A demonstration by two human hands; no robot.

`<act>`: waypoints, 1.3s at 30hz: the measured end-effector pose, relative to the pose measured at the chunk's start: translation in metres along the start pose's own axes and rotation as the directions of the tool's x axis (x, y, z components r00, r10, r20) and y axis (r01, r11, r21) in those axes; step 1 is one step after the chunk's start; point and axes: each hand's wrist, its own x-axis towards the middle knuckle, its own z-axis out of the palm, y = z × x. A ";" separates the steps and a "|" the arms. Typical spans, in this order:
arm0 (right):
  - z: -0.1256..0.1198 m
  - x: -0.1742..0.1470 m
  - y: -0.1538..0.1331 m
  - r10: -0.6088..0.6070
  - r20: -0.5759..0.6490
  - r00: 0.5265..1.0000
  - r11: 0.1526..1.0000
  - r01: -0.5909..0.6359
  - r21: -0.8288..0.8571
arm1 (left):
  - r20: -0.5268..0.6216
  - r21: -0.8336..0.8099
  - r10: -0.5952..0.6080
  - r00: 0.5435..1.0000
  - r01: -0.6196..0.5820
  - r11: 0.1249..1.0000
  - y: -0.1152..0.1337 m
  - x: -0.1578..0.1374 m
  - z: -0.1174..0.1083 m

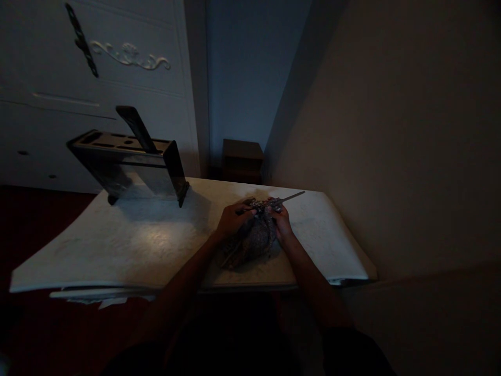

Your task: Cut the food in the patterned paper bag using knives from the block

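Both hands grip a dark, textured piece of knitting (257,237), whose lower part rests bunched on the table. My left hand (231,219) pinches its upper edge from the left. On the other side, my right hand (283,223) has its fingers closed around the work and the base of a thin knitting needle (294,196). The needle points out to the right and slightly upward. Dim light hides the stitches and the exact finger positions; a second needle cannot be made out.
A pale-covered table (97,250) lies under the work. To the left stands a slotted knife block (144,180) with one black-handled knife (136,128). Behind are a white door (144,28) and a small brown cabinet (242,150). A wall (391,130) borders the table's right side.
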 end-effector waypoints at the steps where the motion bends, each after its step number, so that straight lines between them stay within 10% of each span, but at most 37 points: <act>1: 0.000 0.000 0.000 -0.002 -0.010 1.000 1.000 0.002 0.009 | 0.000 -0.041 -0.033 0.999 0.033 0.999 0.001 0.001 -0.001; 10: -0.007 0.009 0.002 -0.071 -0.122 0.990 0.997 0.073 0.020 | -0.047 -0.121 -0.074 0.996 0.068 0.990 -0.003 0.008 -0.013; 22: -0.011 0.012 0.002 -0.121 -0.192 0.974 0.992 0.123 -0.001 | -0.197 0.385 0.214 0.957 -0.125 0.914 -0.021 0.012 -0.020; 39: -0.017 0.017 0.000 -0.137 -0.212 0.968 0.989 0.147 0.030 | -0.345 0.368 0.247 0.905 -0.112 0.923 -0.027 0.017 -0.030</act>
